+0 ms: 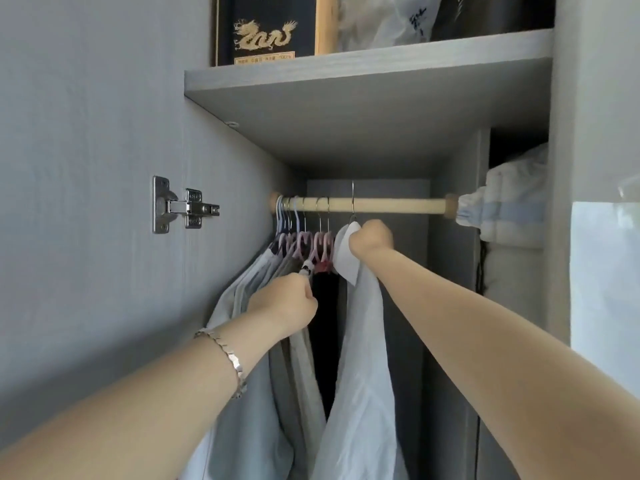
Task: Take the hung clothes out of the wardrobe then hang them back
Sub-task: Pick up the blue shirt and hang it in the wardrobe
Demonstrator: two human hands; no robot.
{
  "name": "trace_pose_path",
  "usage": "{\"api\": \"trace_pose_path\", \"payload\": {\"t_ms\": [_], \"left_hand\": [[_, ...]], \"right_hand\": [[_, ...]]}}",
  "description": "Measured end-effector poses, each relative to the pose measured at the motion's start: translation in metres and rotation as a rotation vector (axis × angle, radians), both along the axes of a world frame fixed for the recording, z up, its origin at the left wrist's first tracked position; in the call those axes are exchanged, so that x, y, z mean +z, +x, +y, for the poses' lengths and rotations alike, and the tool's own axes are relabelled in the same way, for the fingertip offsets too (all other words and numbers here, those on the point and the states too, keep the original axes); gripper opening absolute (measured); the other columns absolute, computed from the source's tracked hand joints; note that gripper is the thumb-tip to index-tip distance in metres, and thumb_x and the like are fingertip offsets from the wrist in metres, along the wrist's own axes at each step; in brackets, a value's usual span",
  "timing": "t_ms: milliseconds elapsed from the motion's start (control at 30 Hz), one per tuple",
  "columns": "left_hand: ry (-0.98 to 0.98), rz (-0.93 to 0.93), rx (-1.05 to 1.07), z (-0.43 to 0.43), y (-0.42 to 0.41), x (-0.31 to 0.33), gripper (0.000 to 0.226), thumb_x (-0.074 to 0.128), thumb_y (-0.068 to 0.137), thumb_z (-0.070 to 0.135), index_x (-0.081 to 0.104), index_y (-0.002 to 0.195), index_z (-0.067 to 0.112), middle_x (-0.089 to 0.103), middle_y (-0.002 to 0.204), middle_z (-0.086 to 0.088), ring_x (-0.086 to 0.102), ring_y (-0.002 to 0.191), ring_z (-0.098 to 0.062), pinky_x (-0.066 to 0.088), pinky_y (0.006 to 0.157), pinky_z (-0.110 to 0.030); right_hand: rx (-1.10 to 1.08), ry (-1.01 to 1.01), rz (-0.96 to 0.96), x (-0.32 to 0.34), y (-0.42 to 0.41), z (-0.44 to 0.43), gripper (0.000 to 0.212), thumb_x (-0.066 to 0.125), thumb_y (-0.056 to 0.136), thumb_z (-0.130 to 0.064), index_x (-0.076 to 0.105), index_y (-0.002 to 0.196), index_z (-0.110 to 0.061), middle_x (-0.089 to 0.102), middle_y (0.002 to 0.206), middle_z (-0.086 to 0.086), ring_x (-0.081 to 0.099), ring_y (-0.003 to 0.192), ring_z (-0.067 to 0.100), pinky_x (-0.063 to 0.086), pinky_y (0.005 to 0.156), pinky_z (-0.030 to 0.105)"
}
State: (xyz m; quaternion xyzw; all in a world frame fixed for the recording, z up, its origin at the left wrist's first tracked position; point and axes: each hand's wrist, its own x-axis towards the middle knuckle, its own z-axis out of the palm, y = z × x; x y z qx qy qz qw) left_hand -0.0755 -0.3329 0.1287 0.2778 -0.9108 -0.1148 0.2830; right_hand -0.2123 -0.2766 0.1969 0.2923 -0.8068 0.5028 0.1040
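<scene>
A wooden rail (388, 205) spans the wardrobe under a grey shelf. Several pink and white hangers (304, 242) crowd its left end, carrying pale blue, grey and dark clothes (294, 358). A pale blue shirt (360, 358) hangs apart from them on a metal hook (353, 202) over the rail. My right hand (370, 239) is closed around that shirt's collar just under the hook. My left hand (287, 304), with a silver bracelet on the wrist, is closed on the bunched clothes at shoulder height, against the dark garment.
The open door with its metal hinge (185, 206) stands on the left. The shelf (367, 77) above holds a black box with a gold dragon and plastic bags. Folded bedding (512, 202) sits in the compartment to the right. The rail's right half is bare.
</scene>
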Motion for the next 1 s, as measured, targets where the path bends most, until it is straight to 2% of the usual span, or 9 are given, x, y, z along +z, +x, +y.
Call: {"api": "trace_pose_path", "payload": {"t_ms": [100, 167, 300, 433, 533, 600, 733, 833, 1000], "left_hand": [[0.012, 0.023, 0.02, -0.011, -0.011, 0.002, 0.017, 0.041, 0.09, 0.018, 0.058, 0.088, 0.02, 0.061, 0.086, 0.005, 0.057, 0.083, -0.017, 0.041, 0.062, -0.026], [0.052, 0.019, 0.017, -0.016, -0.014, -0.004, 0.019, 0.041, 0.088, 0.017, 0.054, 0.077, 0.025, 0.061, 0.078, 0.005, 0.063, 0.083, -0.019, 0.047, 0.07, -0.03], [0.098, 0.006, 0.011, -0.02, -0.013, -0.016, 0.022, 0.041, 0.087, 0.019, 0.05, 0.07, 0.03, 0.064, 0.081, 0.007, 0.067, 0.08, -0.019, 0.054, 0.079, -0.036], [0.084, 0.031, -0.029, -0.015, -0.009, -0.018, 0.018, 0.042, 0.088, 0.019, 0.057, 0.079, 0.024, 0.065, 0.083, 0.005, 0.064, 0.078, -0.017, 0.052, 0.074, -0.033], [0.058, -0.034, -0.089, 0.001, -0.007, -0.023, 0.017, 0.044, 0.09, 0.022, 0.06, 0.088, 0.019, 0.063, 0.088, 0.004, 0.06, 0.082, -0.016, 0.044, 0.067, -0.027], [0.042, -0.056, -0.143, 0.018, -0.005, -0.032, 0.017, 0.045, 0.089, 0.024, 0.059, 0.084, 0.016, 0.062, 0.08, 0.002, 0.059, 0.077, -0.018, 0.04, 0.061, -0.026], [0.004, -0.082, -0.293, 0.073, -0.001, -0.059, 0.02, 0.046, 0.089, 0.028, 0.052, 0.072, 0.019, 0.055, 0.072, 0.002, 0.056, 0.075, -0.022, 0.033, 0.056, -0.025], [-0.043, -0.207, -0.463, 0.132, 0.009, -0.091, 0.016, 0.046, 0.088, 0.029, 0.054, 0.077, 0.02, 0.059, 0.079, 0.001, 0.058, 0.079, -0.023, 0.036, 0.062, -0.026], [-0.08, -0.416, -0.809, 0.251, 0.037, -0.158, 0.011, 0.043, 0.09, 0.026, 0.052, 0.09, 0.02, 0.062, 0.093, 0.002, 0.057, 0.08, -0.021, 0.039, 0.067, -0.026]], "right_hand": [[0.041, -0.004, -0.026, 0.002, -0.022, -0.03, 0.033, 0.039, 0.098, -0.013, 0.051, 0.123, 0.005, 0.052, 0.132, 0.019, 0.049, 0.124, 0.032, 0.041, 0.096, 0.031], [0.026, 0.004, -0.049, -0.009, -0.034, -0.045, 0.035, 0.037, 0.099, -0.013, 0.051, 0.125, 0.006, 0.051, 0.134, 0.02, 0.047, 0.126, 0.033, 0.04, 0.098, 0.03], [0.088, -0.015, -0.109, -0.038, -0.046, -0.065, 0.035, 0.038, 0.097, -0.011, 0.049, 0.128, -0.001, 0.051, 0.133, 0.015, 0.051, 0.12, 0.028, 0.036, 0.076, 0.02], [0.164, -0.059, -0.027, -0.055, -0.036, -0.048, 0.046, 0.036, 0.098, -0.026, 0.039, 0.139, -0.006, 0.034, 0.148, 0.005, 0.046, 0.126, 0.023, 0.036, 0.091, 0.019], [0.113, -0.05, -0.052, -0.076, -0.023, -0.016, 0.045, 0.03, 0.099, -0.038, 0.057, 0.107, -0.003, 0.057, 0.116, 0.015, 0.057, 0.106, 0.029, 0.04, 0.082, 0.027], [0.041, 0.015, -0.143, -0.101, -0.01, 0.015, 0.045, 0.029, 0.099, -0.039, 0.054, 0.079, -0.008, 0.058, 0.096, 0.013, 0.056, 0.088, 0.028, 0.043, 0.077, 0.032], [0.01, 0.081, -0.473, -0.163, 0.034, 0.096, 0.026, 0.044, 0.095, -0.015, 0.059, 0.107, 0.002, 0.065, 0.108, 0.022, 0.054, 0.059, 0.016, 0.048, 0.05, 0.021], [-0.101, 0.143, -0.562, -0.203, 0.079, 0.169, 0.012, 0.048, 0.092, -0.009, 0.056, 0.084, -0.007, 0.062, 0.085, 0.011, 0.052, 0.052, 0.01, 0.045, 0.043, 0.016], [-0.375, 0.289, -0.7, -0.268, 0.157, 0.313, 0.016, 0.038, 0.092, -0.006, 0.054, 0.093, -0.007, 0.056, 0.063, -0.002, 0.051, 0.048, 0.011, 0.038, 0.041, 0.015]]}}
